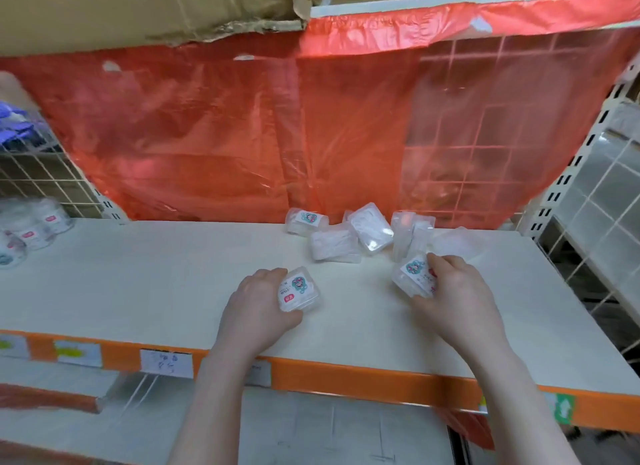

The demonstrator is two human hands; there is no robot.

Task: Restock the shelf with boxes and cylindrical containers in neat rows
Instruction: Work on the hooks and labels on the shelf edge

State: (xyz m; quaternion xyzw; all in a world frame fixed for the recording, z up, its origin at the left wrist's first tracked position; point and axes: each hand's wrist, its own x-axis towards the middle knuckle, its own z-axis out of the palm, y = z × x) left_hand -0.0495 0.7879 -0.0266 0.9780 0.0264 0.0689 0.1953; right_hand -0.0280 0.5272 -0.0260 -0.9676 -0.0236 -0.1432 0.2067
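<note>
I see left hand (258, 300) gripping clear box (298, 289), right hand (457, 288) gripping second box (414, 274), both mid-shelf (156, 281). Loose box pile (349, 234) at back by red sheet (242, 132). Open shelf left; cylindrical containers (31, 225) at far-left edge.

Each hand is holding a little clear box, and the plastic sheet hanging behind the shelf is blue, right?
Almost. The left hand and the right hand do each hold a little clear box, but the plastic sheet hanging behind the shelf is red-orange, not blue. The head view shows it.
</note>
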